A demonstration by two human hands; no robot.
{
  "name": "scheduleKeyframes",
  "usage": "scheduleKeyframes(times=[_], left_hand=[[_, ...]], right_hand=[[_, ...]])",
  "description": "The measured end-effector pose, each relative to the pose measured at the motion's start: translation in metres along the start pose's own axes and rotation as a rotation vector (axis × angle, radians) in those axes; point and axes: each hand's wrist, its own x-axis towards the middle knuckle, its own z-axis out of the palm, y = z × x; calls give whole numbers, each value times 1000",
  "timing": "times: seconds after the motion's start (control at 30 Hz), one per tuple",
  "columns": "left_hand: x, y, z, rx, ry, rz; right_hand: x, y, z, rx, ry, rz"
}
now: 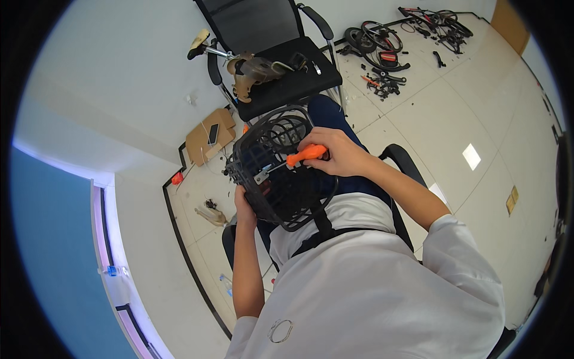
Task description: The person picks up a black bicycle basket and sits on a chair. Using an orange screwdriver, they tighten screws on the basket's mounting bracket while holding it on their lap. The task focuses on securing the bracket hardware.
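A black plastic lattice basket [267, 209], like a bicycle basket, rests tilted on my lap with its open side facing me. My left hand [244, 207] grips its left side from outside, the fingers mostly hidden behind the lattice. Held in my right hand [336, 152] is a screwdriver with an orange handle [306, 155]. Its thin shaft reaches into the basket, pointing left toward a small silver metal bracket [262, 176] at the basket wall. Whether the tip touches a screw there is too small to tell.
Facing me is a black office chair [281, 72] bearing a prosthetic-looking leg part [257, 69]. Bicycle wheels [382, 37] and loose parts [385, 84] lie along the far wall. At left, a phone [213, 134] lies on flattened cardboard [197, 146]; a bottle [226, 285] is nearer.
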Motion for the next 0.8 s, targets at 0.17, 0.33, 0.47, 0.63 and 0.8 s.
scheduleKeyframes(times=[0.17,0.33,0.47,0.63,0.8], left_hand=[[5,-4,-9,-46,1,-57],[3,-2,7,-25,-31,-85],[4,-2,7,-2,-42,-106],[10,-2,7,11,-14,-155],[15,-9,6,-21,-14,-183]], right_hand=[[1,0,-4,21,37,-42],[2,-8,-10,84,-10,134],[-1,-1,-8,21,-45,-47],[-4,-4,1,56,-69,-43],[-2,-4,5,104,99,44]])
